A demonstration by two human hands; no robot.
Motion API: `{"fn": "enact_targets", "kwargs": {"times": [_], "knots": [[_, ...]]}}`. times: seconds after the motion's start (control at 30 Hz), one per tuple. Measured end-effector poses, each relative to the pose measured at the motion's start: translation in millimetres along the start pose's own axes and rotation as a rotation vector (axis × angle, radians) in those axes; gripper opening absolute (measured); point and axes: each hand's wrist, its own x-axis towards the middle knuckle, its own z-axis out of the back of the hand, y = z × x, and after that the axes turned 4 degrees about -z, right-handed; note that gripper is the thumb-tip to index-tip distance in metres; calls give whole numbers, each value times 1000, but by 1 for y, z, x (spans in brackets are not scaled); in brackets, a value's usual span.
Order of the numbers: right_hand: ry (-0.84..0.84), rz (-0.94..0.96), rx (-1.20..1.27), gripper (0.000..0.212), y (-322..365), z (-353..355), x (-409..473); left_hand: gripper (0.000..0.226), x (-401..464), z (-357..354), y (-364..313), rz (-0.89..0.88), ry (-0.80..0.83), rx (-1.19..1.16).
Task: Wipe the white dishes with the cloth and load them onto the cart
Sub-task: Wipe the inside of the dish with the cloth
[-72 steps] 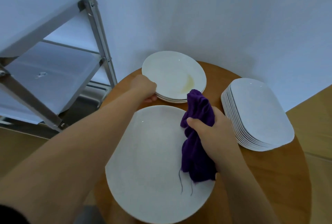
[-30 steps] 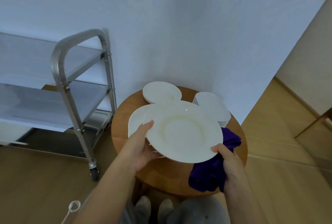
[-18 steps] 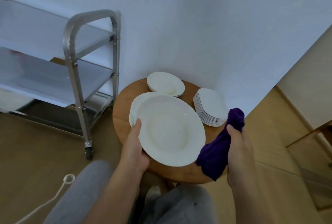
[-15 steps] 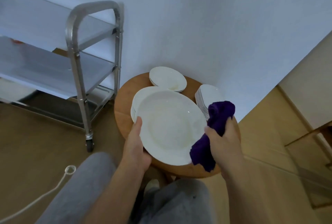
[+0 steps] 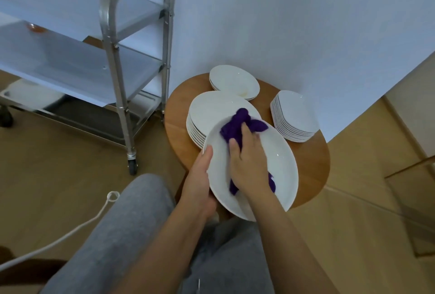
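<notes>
- Left hand (image 5: 200, 180) grips the large white plate (image 5: 270, 166) at its 9 o'clock rim, thumb on the upper face, fingers hidden beneath; this holds it tilted toward the person, clear of the round wooden table (image 5: 313, 166)
- Right hand (image 5: 249, 164) presses the bunched purple cloth (image 5: 237, 126) against the plate's face, fingers curled over it, so the wipe bears against the left hand's support
- Stack of large plates (image 5: 211, 110) lies at 11 o'clock of the held plate, shallow bowls (image 5: 233, 79) at 12, squarish plates (image 5: 294, 114) at 2
- Steel cart (image 5: 136, 34) stands at 10 o'clock, near enough, in my judgement, for loading
</notes>
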Motion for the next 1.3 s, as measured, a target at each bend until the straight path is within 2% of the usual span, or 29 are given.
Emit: {"fn": "enact_targets", "kwargs": {"times": [0.13,0.23,0.33,0.43,0.5,0.63,0.73,0.87,0.97,1.1,1.2,1.3], "knots": [[57,234,-77,46,17,-20,-22,44,0,13,-6,-1,-9,-89],[278,298,64,47,12,-20,-42,48,4,23,-10,-34,-56,-92],[358,395,-93,47,-6,-7,-52,49,5,29,-11,8,-71,-154],[410,477,-277,47,-25,15,-55,52,5,32,-13,67,28,-181],[386,484,-345,47,-38,30,-54,55,5,30,-15,66,109,-174],[221,391,-484,48,-53,48,-48,49,5,29,-17,-16,185,-143],[225,384,-426,49,-49,48,-63,52,3,27,-19,-16,191,-117],[445,489,-296,56,-27,28,-93,52,0,27,-14,94,20,-48],[510,492,-268,59,-21,16,-87,44,-3,29,-7,80,-82,-7],[448,547,-323,58,-23,4,-65,45,-4,24,-11,72,-29,-5],[297,650,-385,55,-28,4,-40,42,-4,21,-17,72,82,-15],[144,788,-454,51,-34,11,-17,41,-5,17,-18,112,124,-26]]}}
